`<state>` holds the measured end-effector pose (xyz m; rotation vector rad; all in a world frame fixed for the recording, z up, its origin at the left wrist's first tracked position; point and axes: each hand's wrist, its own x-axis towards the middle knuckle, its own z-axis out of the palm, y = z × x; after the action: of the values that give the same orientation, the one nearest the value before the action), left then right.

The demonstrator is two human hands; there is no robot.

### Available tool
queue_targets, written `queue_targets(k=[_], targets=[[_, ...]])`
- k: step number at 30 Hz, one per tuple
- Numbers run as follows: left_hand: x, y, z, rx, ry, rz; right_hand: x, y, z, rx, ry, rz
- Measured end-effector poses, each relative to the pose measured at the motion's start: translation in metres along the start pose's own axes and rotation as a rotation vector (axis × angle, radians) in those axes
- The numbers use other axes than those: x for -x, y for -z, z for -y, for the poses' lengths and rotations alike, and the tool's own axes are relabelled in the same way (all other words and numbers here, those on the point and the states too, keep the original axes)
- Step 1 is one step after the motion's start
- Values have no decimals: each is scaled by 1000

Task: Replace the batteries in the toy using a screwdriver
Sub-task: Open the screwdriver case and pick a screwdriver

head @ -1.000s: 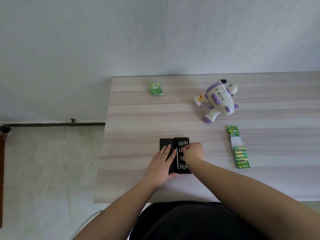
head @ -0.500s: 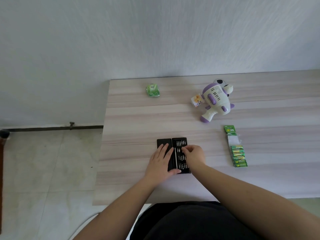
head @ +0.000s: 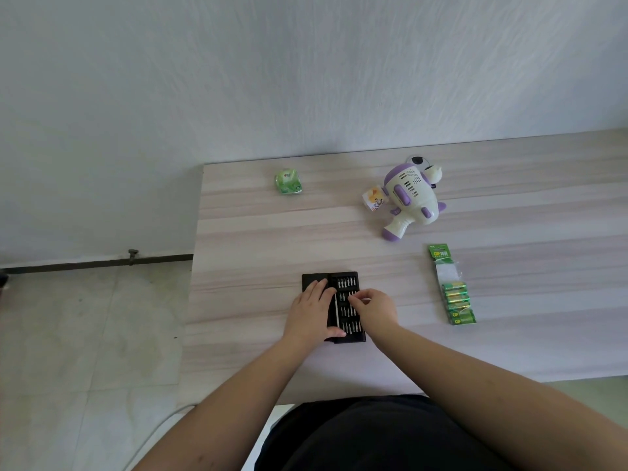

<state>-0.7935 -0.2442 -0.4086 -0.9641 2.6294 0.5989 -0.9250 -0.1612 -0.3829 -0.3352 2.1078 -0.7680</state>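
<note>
A black screwdriver kit point(head: 346, 282) lies open on the wooden table point(head: 255, 232) near its front edge, with rows of metal bits showing. My left hand point(head: 311, 311) rests flat on the kit's left half, fingers straight. The curled thumb and fingertips of my right hand point(head: 375, 307) pinch at a bit in the middle rows. The white and purple toy point(head: 413, 198) lies on its side farther back to the right. A green strip pack of batteries point(head: 457, 300) lies to the right of my right hand.
A small green packet point(head: 288, 181) sits at the table's far left. The table's left edge drops to a tiled floor point(head: 85, 334). A white wall stands right behind the table.
My right hand's fingers have crept slightly toward me along the bit rows. The left hand stays on the kit. The view has drifted a little.
</note>
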Motion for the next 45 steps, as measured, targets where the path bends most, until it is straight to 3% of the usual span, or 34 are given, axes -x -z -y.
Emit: queue_targets(k=[17,32,40,45], targets=[[0,1,-3,97,6,24,1,2,1,92,23,26],[15,-6,-10,213,-15,-207,5,1,0,40,19,-18],[19,-9,-19,488,26,-145,13,7,-2,26,32,-43],[23,-9,-24,690,103,-220,17,12,0,-198,72,-40]])
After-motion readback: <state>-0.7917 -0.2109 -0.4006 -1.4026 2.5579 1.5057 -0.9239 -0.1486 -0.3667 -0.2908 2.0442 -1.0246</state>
